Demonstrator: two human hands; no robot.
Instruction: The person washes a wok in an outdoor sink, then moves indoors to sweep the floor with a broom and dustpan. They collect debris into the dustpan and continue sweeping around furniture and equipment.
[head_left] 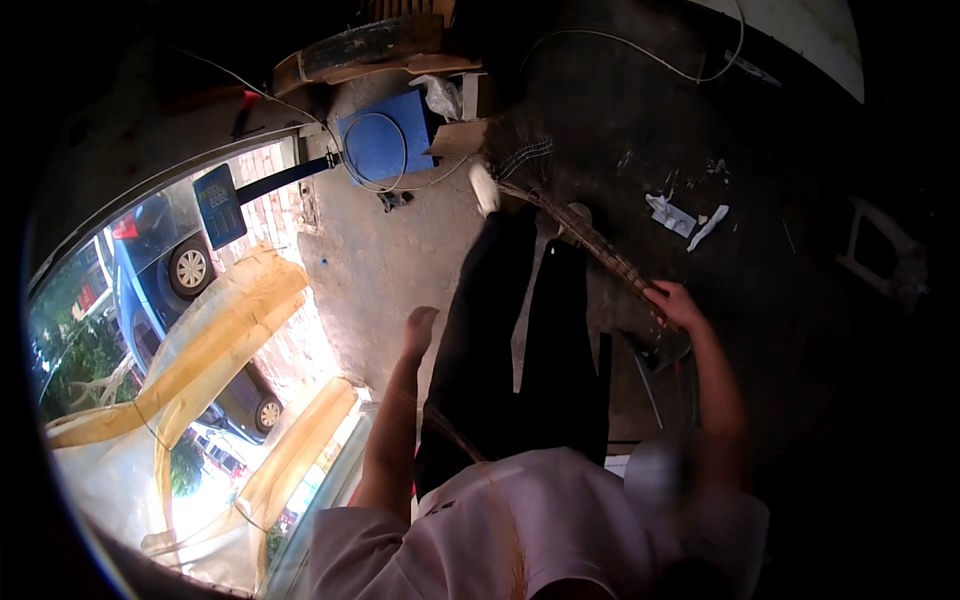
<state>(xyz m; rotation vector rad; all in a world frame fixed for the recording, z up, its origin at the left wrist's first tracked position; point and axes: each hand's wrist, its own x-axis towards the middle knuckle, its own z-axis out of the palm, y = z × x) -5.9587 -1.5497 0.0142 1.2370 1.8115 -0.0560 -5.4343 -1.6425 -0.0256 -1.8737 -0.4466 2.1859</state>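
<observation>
My right hand (675,305) is closed around the end of a broom's handle. The broom (590,240) slants up and left from it, past my right foot. Its dark, stitched bristle head (525,155) lies on the floor ahead of my feet and blends into the shadow. My left hand (420,325) hangs beside my left leg with nothing visible in it; its fingers do not show distinctly. A white shoe (484,188) shows on my left foot. Scraps of white litter (672,215) lie on the dark floor, right of the broom head.
A blue platform scale (385,140) with a display on a post (220,205) stands ahead left, a looped cable over it. Yellowish plastic curtain strips (220,330) hang in the bright doorway at left, a blue car (150,270) beyond. A pale frame-like object (880,250) lies far right.
</observation>
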